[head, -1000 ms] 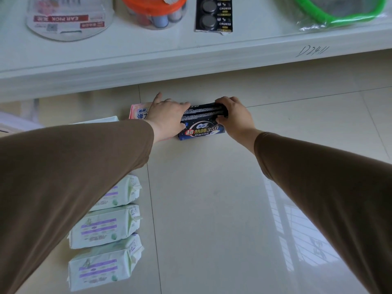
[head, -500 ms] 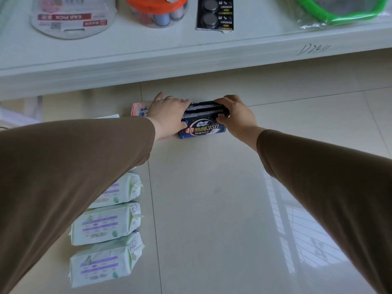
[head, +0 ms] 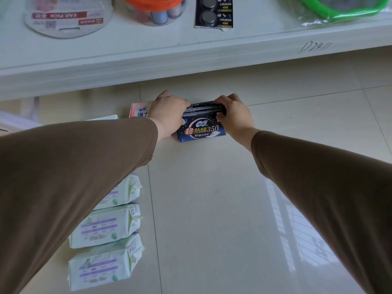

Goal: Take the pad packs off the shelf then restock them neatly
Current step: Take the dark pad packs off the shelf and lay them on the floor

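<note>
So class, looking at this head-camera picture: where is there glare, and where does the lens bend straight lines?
Head view: window glare with a grille reflection lies on the glossy floor at lower right; the shelf edge bows from wide-angle distortion; the sleeves look oversized near the corners; the dark pad pack prints sharply.

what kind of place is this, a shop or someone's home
Likely a small shop or a mock store: a white shelf bears packaged coin batteries and an ear pick pack, while pad packs lie in a row on the tiled floor.
</note>
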### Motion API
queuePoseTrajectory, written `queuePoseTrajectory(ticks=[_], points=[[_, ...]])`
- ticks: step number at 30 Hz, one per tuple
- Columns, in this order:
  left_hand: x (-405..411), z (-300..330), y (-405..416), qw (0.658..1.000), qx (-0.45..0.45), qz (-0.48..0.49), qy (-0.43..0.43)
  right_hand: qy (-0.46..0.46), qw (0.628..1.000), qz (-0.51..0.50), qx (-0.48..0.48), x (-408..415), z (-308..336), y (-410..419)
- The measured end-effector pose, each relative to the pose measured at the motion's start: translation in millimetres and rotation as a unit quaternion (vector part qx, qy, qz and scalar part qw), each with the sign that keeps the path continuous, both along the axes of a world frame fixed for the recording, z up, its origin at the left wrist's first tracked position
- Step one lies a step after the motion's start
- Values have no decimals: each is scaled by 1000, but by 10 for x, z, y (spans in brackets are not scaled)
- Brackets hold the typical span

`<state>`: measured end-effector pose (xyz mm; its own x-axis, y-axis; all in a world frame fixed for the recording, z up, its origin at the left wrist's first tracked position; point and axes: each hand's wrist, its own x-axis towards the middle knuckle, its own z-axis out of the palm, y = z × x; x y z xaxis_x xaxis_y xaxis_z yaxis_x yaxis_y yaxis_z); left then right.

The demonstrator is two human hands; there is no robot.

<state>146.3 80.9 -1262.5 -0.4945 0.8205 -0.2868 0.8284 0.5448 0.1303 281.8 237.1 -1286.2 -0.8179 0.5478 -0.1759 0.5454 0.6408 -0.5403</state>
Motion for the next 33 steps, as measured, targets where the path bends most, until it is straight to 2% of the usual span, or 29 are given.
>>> queuePoseTrajectory(ticks=[2,6,12,19,26,33], points=[[-25,-62,-26,1000,8,-6,-6,-20,999,34,-8,41,6,2],[-4,-79,-48,1000,14,-16,-7,-96,989,104,35,96,-78,-17],[69,-157,18,997,-57,-46,30,-73,988,90,98,-11,-209,-109],[23,-139,96,996,-67,-34,45,-110,983,98,112,-109,-263,-74],[-2,-164,155,995,-84,-33,43,-132,981,107,95,-138,-254,-40],[-64,-240,28,997,-44,-31,49,-80,991,89,52,9,-192,44]])
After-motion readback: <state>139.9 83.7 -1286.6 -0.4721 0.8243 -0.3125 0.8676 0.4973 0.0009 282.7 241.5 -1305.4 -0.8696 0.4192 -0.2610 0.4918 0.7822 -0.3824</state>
